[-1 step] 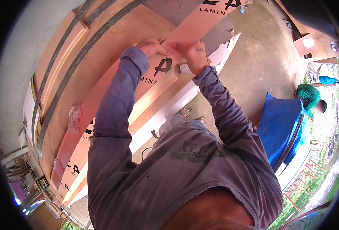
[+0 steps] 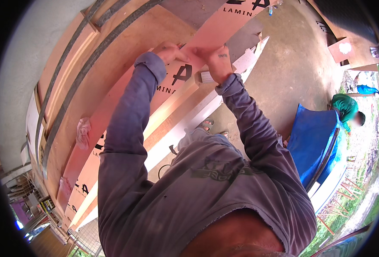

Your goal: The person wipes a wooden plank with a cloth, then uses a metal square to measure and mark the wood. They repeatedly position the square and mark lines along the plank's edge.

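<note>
A long, pinkish laminated board [image 2: 133, 100] with black print runs slantwise from lower left towards the upper right. My left hand [image 2: 168, 52] rests at its far edge, fingers bent; whatever they hold is hidden, though a small dark tip shows beside them. Close by on the right, my right hand [image 2: 216, 61] is closed over the board's near edge, its fingertips partly hidden. Between the hands, a printed strip of the same laminate [image 2: 217, 28] reaches away to the upper right. Below my right wrist sits a small white ribbed piece [image 2: 207, 77].
Curved dark strips [image 2: 80, 55] and wooden panels lie to the left. Crumpled plastic [image 2: 83, 132] clings to the board. A blue tarp-like cover [image 2: 311, 141] stands at right, with a person in green [image 2: 345, 107] bending beyond it. Concrete floor [image 2: 279, 68] extends ahead.
</note>
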The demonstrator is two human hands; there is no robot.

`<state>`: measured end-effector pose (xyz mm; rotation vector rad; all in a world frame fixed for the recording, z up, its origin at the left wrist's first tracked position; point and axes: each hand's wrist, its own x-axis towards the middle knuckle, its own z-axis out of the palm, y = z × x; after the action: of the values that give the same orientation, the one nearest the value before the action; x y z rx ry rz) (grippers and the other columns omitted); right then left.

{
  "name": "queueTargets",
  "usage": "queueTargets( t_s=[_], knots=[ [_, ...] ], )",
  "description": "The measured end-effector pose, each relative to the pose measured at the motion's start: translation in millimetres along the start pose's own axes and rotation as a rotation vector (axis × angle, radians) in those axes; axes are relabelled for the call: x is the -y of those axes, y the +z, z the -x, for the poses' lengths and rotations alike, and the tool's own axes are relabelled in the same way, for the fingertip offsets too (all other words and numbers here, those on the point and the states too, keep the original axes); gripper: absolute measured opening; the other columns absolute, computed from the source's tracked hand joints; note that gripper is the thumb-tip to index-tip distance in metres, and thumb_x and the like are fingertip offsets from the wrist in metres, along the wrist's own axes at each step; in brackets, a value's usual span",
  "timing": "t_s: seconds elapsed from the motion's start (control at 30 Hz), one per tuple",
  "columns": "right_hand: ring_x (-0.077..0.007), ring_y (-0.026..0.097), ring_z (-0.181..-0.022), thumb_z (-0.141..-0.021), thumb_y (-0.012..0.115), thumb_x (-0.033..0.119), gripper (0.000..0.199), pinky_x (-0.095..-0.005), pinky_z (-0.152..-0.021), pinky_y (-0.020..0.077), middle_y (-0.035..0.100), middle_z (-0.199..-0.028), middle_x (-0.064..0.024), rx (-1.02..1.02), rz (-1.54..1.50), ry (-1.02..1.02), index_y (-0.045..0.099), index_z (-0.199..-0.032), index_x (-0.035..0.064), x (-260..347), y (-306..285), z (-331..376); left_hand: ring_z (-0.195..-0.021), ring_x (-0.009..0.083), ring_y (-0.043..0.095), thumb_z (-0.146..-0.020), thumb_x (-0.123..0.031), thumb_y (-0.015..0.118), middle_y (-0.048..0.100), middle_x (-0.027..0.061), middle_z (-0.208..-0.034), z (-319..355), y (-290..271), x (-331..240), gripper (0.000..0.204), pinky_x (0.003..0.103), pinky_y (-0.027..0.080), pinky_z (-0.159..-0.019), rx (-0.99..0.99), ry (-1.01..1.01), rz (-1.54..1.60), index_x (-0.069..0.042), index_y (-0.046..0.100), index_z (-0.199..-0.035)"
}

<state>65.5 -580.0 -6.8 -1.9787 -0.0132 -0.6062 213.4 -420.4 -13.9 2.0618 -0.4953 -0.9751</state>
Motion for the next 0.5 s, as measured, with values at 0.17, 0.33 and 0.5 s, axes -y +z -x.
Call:
queueTargets(
  t_s=[0.17, 0.33, 0.5],
  knots=[
    [-0.0286, 0.071, -0.084, -0.088, 0.061, 0.009, 0.018, -0.0356, -0.075, 0.0557, 0.073, -0.094, -0.0144, 0.027, 0.004, 0.120, 0.073, -0.099, 0.0019, 10, -3, -5, -0.092, 0.0143, 0.064, -0.068, -0.026, 0.086, 0.071, 0.0065, -0.092, 21, -1, -25, 0.034, 0.029, 0.048, -0.081, -0.021, -0.064, -0.017, -0.005, 0.077, -0.093],
    [-0.0224, 0.072, -0.075, -0.084, 0.067, 0.010, 0.015, -0.0323, -0.067, 0.0539, 0.074, -0.083, -0.0134, -0.052, -0.095, 0.120, 0.074, -0.093, 0.0011, 1, 2, -13, -0.085, 0.0151, 0.065, -0.068, -0.027, 0.087, 0.071, 0.0064, -0.088, 29, -4, -41, 0.035, 0.029, 0.050, -0.080, -0.073, -0.084, -0.045, -0.003, 0.077, -0.091],
    [-0.0248, 0.073, -0.075, -0.082, 0.070, 0.013, 0.017, -0.0338, -0.066, 0.0541, 0.074, -0.083, -0.0155, -0.077, -0.095, 0.206, 0.073, -0.092, 0.0000, 2, 4, -12, -0.077, 0.0152, 0.067, -0.068, -0.025, 0.086, 0.074, 0.0063, -0.087, 16, -4, -26, 0.033, 0.028, 0.051, -0.076, -0.015, -0.022, 0.021, -0.002, 0.078, -0.092]
  ],
)
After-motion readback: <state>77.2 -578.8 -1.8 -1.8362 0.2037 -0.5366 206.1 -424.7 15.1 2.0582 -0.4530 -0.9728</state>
